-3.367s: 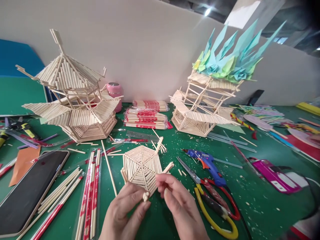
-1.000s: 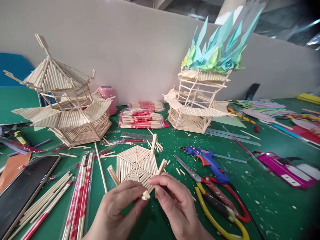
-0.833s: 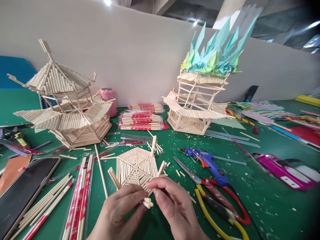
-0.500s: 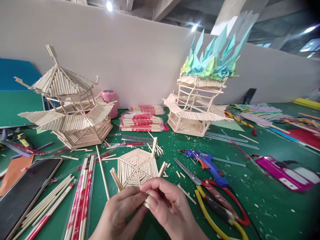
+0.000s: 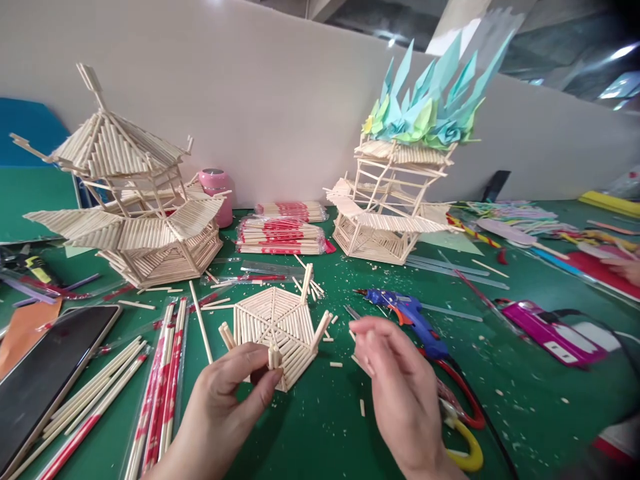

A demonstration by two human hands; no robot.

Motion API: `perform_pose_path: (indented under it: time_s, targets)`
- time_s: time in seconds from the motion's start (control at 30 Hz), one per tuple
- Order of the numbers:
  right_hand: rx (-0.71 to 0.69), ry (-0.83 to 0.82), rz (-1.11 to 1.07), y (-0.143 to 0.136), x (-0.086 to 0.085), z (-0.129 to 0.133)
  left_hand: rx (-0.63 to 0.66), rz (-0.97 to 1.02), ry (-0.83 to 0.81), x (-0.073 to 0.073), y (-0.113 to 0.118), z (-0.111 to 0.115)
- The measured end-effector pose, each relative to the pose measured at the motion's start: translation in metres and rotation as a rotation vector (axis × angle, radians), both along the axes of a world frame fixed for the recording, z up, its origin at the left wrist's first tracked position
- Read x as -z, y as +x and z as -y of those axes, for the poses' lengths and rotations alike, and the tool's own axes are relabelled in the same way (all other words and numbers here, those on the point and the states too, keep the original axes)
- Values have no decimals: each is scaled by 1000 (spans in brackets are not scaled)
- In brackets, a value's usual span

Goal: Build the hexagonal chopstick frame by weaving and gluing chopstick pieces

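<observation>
My left hand is closed, its thumb and fingers pinching a short post of wooden sticks at the near edge of a hexagonal stick base. The post stands upright; whether its foot touches the base is hidden. Other short stick posts, one at the right corner, rise from the base. To the right, my right hand is closed with curled fingers over the table, partly covering the scissors. What its fingers hold, if anything, I cannot make out. Beyond it lies a blue glue gun.
Two stick pavilions, a roofed one and one topped with blue-green paper, stand behind. Packed sticks lie between them. A phone and loose sticks are at left, a magenta device at right. Another person's hand shows far right.
My hands have parted. The left keeps the post near the base's front edge, while the right has moved right towards the scissors. Another person's hand has appeared at the right edge.
</observation>
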State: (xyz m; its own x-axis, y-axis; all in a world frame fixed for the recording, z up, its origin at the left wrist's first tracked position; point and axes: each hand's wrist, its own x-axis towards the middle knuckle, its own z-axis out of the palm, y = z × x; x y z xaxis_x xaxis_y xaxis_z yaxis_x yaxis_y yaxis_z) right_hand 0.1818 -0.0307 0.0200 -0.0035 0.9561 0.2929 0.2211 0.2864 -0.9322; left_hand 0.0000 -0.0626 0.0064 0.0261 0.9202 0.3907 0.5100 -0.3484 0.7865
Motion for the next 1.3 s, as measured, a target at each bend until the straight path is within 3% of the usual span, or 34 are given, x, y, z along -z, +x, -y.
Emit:
perform_pose_path:
  time_s: [0.13,0.23,0.33,0.53,0.67,0.8,0.9,1.0,1.13,1.3]
  targets:
    - [-98,-6,474,12,12,-11,-37,23,-22,-1,-1,1]
    - [-190,23,694,11,18,-9,-49,38,-54,0,0,2]
    - [-257,1,771,7,19,-3,-45,58,-96,2,0,2]
    - [-266,29,745,2,17,2,-33,63,-142,-1,-2,1]
    - [-167,126,684,10,16,-2,-27,54,-143,-6,-3,0]
    - [80,146,665,47,5,-15,-43,67,-100,-8,-2,1]
    - [304,101,780,86,0,-27,-45,153,-82,-8,-3,1]
    - [405,-69,935,118,4,-37,-24,279,-142,-10,-6,-1]
    - [360,-139,941,135,14,-49,-1,354,-214,-17,-11,-1]
    - [264,-353,889,130,13,-64,116,252,-109,-25,-18,7]
